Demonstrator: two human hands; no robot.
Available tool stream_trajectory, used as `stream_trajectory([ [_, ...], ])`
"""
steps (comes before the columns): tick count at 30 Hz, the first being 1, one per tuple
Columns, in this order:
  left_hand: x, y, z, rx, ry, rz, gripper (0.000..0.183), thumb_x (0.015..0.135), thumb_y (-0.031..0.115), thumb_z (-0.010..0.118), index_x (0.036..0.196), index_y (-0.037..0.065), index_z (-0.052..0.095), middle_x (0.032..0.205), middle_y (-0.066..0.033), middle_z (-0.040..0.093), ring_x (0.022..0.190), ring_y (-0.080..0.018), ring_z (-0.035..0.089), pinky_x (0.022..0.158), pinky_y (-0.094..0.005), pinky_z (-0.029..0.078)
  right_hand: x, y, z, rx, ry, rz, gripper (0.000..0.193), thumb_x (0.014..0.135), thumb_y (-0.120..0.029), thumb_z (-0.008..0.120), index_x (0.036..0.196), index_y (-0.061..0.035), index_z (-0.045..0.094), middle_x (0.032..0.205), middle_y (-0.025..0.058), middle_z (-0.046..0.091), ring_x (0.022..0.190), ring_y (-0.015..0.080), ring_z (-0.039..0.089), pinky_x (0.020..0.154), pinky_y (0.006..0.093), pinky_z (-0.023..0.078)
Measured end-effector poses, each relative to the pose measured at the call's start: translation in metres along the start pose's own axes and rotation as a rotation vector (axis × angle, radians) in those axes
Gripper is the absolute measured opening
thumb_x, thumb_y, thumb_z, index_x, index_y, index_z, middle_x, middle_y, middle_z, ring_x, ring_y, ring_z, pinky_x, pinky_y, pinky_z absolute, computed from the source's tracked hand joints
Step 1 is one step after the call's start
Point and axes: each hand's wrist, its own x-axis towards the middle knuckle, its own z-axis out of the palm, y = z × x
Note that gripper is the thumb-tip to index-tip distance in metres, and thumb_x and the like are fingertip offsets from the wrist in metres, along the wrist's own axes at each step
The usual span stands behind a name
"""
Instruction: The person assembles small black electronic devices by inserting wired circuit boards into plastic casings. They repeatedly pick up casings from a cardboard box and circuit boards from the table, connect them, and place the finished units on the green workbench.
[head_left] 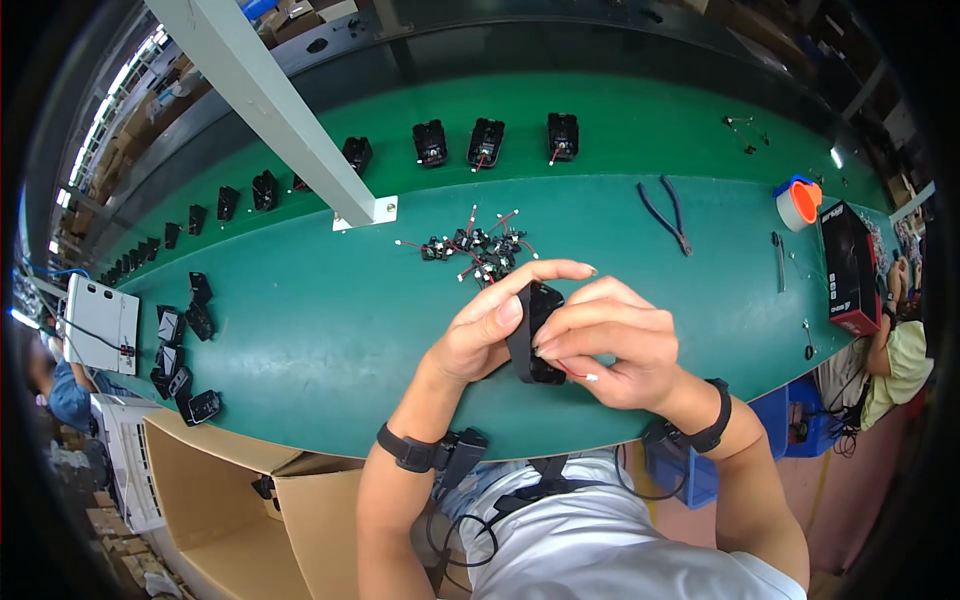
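Near the front of the green table, my left hand (474, 330) is closed around a black plastic housing (522, 345), held tilted on its side with its hollow facing right. My right hand (625, 345) reaches into that hollow with its fingertips pinched together. Below those fingers a short red wire with a white connector (591, 377) sticks out. The part it belongs to is hidden by the fingers and the housing wall. Just beyond my hands lies a loose pile of small black parts with red wires (485, 248).
A green belt (640, 140) carries a row of black housings (487, 142) behind a grey post (270, 110). Blue-handled pliers (670, 218), an orange-and-white tape roll (799, 206) and a black box (846, 270) lie right. More black housings (171, 326) are left, above a cardboard box (220, 490).
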Motion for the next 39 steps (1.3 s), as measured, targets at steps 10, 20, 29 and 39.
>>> stream_trajectory([
  [10,0.005,-0.002,-0.001,0.114,0.148,0.091,0.072,0.100,0.048,0.050,0.146,-0.005,0.034,0.115,-0.0151,0.059,0.095,-0.0201,0.064,0.082,-0.0317,0.054,0.008,-0.012,-0.017,-0.103,-0.151,0.230,0.027,0.068,-0.009,0.079,0.095,-0.0079,0.077,0.126,0.0130,0.063,0.109,0.0311,0.060,0.086,0.0402,0.051],
  [20,0.008,0.008,0.019,0.387,0.385,0.045,0.062,0.106,0.039,0.044,0.155,0.003,0.029,0.082,-0.0001,0.056,0.074,-0.0068,0.058,0.064,-0.0225,0.047,-0.005,0.013,-0.016,0.299,-0.135,0.471,0.029,0.072,-0.010,0.087,0.100,-0.0057,0.078,0.142,0.0207,0.053,0.132,0.0341,0.052,0.101,0.0444,0.050],
  [29,-0.008,0.034,0.016,0.473,0.321,-0.189,0.069,0.107,0.053,0.029,0.155,0.004,0.021,0.077,-0.0150,0.068,0.058,-0.0180,0.067,0.052,-0.0231,0.048,-0.008,0.032,-0.013,1.037,-0.109,0.849,0.021,0.086,-0.008,0.075,0.103,0.0057,0.075,0.131,0.0233,0.059,0.123,0.0282,0.054,0.105,0.0430,0.043],
  [39,-0.085,0.161,-0.035,1.541,1.006,-0.040,0.037,0.096,0.032,0.064,0.116,0.001,0.063,0.069,-0.0104,0.067,0.065,-0.0138,0.065,0.059,-0.0310,0.048,0.068,0.134,-0.101,-0.852,-0.117,0.165,0.026,0.073,-0.021,0.083,0.096,-0.0088,0.080,0.128,0.0177,0.062,0.120,0.0350,0.054,0.103,0.0430,0.046],
])
